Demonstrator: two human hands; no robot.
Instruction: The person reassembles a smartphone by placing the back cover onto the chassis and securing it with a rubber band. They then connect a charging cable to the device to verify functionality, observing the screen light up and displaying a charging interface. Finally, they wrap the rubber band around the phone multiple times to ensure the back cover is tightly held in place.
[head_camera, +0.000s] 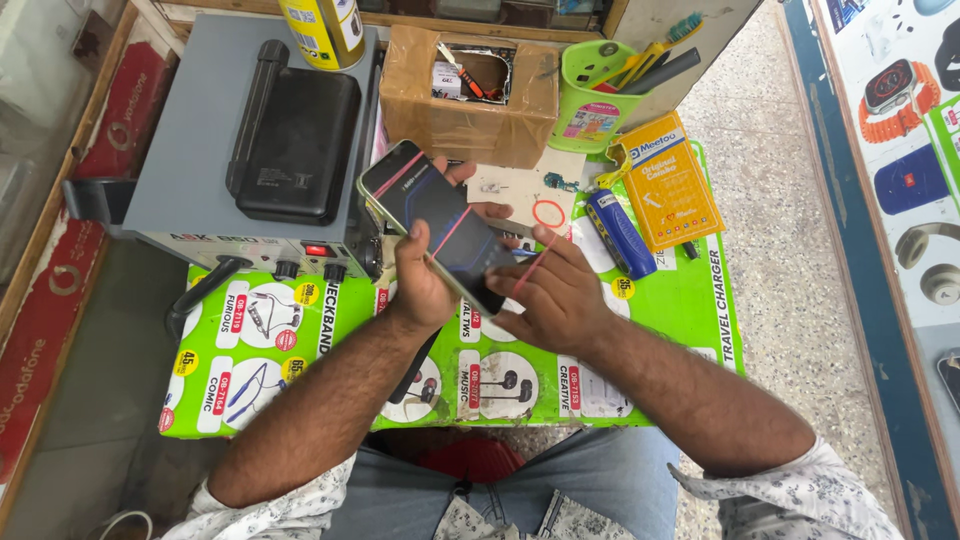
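Phone long axis upper-left to lower-right; left hand grips it; right hand pinches rubber band.

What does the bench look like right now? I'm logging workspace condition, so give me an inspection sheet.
Surface: green printed mat covering the bench.
Job's things: phone with red bands around it, tilted, above the mat; one band stretched off its lower end.
Clutter: grey machine with a black pad on top, cardboard box, green tool cup, yellow packet, blue lighter-like item, spray can.
Grippers: left hand grips the phone; right hand pulls the band.
Cables: black lead from the machine.
Surroundings: speckled floor, poster of gadgets at right, wooden frame at left.
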